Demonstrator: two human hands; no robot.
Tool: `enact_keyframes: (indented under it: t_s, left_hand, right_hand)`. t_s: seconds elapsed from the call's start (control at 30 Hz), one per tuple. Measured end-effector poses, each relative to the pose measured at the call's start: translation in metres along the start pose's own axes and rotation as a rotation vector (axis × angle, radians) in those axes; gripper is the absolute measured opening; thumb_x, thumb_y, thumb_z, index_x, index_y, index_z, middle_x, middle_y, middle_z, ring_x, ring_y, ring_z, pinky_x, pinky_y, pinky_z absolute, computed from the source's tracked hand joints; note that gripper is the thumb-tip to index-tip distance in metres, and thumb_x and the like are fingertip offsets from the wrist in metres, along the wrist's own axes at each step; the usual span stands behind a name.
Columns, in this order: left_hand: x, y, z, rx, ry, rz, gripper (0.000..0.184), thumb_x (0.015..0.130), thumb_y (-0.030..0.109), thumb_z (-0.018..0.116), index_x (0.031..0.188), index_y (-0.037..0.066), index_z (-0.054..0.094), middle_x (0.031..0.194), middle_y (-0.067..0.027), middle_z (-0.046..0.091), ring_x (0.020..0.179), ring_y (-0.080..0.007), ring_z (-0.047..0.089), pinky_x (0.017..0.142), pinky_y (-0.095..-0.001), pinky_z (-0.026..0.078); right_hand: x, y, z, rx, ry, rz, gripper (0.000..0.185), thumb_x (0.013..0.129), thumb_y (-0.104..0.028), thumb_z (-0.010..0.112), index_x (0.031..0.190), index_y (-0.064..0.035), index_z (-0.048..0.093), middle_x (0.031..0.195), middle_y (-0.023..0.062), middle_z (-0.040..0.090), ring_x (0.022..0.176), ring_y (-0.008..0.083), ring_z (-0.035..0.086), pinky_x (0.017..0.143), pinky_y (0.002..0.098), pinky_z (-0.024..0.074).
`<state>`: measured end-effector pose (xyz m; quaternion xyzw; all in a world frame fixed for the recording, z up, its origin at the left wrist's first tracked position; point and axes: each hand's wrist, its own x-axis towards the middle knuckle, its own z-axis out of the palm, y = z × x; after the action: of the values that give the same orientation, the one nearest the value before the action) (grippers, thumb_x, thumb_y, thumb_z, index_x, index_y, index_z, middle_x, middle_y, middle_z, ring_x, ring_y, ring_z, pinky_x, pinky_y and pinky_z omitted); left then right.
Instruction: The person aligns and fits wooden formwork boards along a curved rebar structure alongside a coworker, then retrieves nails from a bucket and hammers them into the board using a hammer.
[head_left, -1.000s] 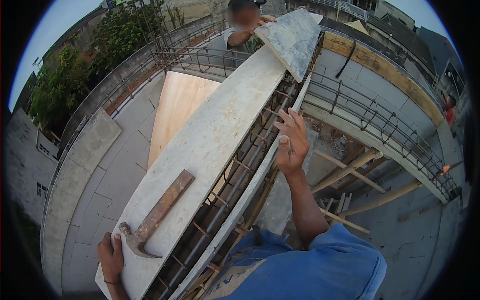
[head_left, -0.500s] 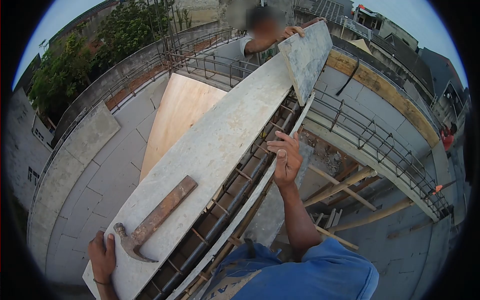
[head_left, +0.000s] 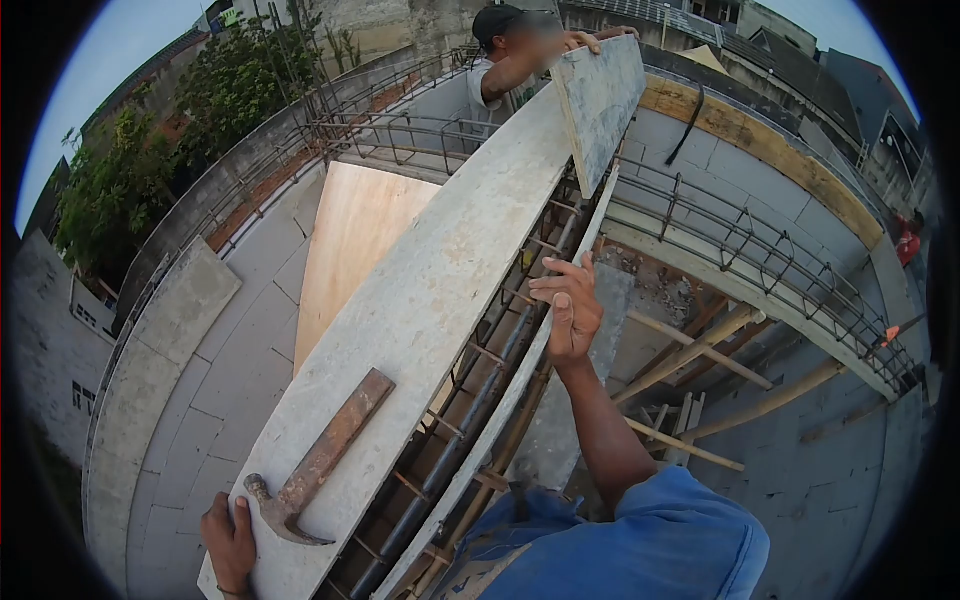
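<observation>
Hammer (head_left: pixel 335 440) is lying on the near part of a long pale board (head_left: pixel 440 260), and from my distant seat I am seeing its head pointing to the near left and its wooden handle running toward the far right. The left hand (head_left: pixel 230 545) is resting at the board's near left edge, just beside the hammer head. Its thumb is lying apart from the other fingers (whether those are clamping the underside, I cannot tell, since the board is hiding it).

The right hand (head_left: pixel 570 315) is hovering or resting by the edge of a narrow board (head_left: pixel 500 425); I cannot tell whether it is touching. Its fingers are bending loosely, slightly apart, with the thumb standing clear of them. Between the two boards, steel bars (head_left: pixel 495 355) are running from near to far.

At the far end, a co-worker (head_left: pixel 495 85) is reaching over a tilted board (head_left: pixel 605 105), with a hand at its top edge. A bare plywood sheet (head_left: pixel 355 230) is showing to the left of the long board. Over on the right, wooden poles (head_left: pixel 700 350) are crossing below a steel cage (head_left: pixel 730 225), and a blue sleeve (head_left: pixel 690 520) is filling the near right.
</observation>
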<state>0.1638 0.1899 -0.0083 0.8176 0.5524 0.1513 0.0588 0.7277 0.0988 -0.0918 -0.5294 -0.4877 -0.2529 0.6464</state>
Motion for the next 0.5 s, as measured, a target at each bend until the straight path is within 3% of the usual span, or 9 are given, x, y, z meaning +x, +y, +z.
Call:
enact_keyframes:
  t_s: [0.2,0.27,0.5]
  left_hand:
    - [0.0000,-0.0030,-0.0001,-0.010,-0.018,0.026,0.039,0.105,0.028,0.056,0.087,-0.006,0.057,0.067,-0.0312,0.058,0.065,-0.0536,0.059,0.057,-0.0543,0.040]
    - [-0.0001,-0.0025,0.0013,-0.032,-0.017,-0.016,0.041,0.106,0.027,0.054,0.083,-0.007,0.053,0.066,-0.0294,0.053,0.057,-0.0425,0.048,0.056,-0.0502,0.036]
    - [-0.0007,-0.0012,0.0008,-0.030,0.010,0.013,0.042,0.106,0.027,0.055,0.083,-0.008,0.054,0.065,-0.0297,0.052,0.056,-0.0424,0.046,0.056,-0.0498,0.036]
  right_hand:
    - [-0.0009,0.0008,0.0003,0.013,0.012,0.015,0.048,0.109,-0.028,0.047,0.081,-0.0015,0.076,0.088,0.0094,0.075,0.114,0.0338,0.069,0.123,0.0596,0.0252]
    - [-0.0007,0.0013,0.0002,0.015,0.016,0.010,0.048,0.109,-0.028,0.048,0.081,-0.0015,0.076,0.087,0.0094,0.075,0.114,0.0338,0.069,0.123,0.0596,0.0252]
    - [-0.0009,0.0003,0.0007,0.027,0.027,0.008,0.047,0.108,-0.028,0.048,0.081,-0.0016,0.076,0.086,0.0093,0.075,0.113,0.0336,0.070,0.123,0.0593,0.0253]
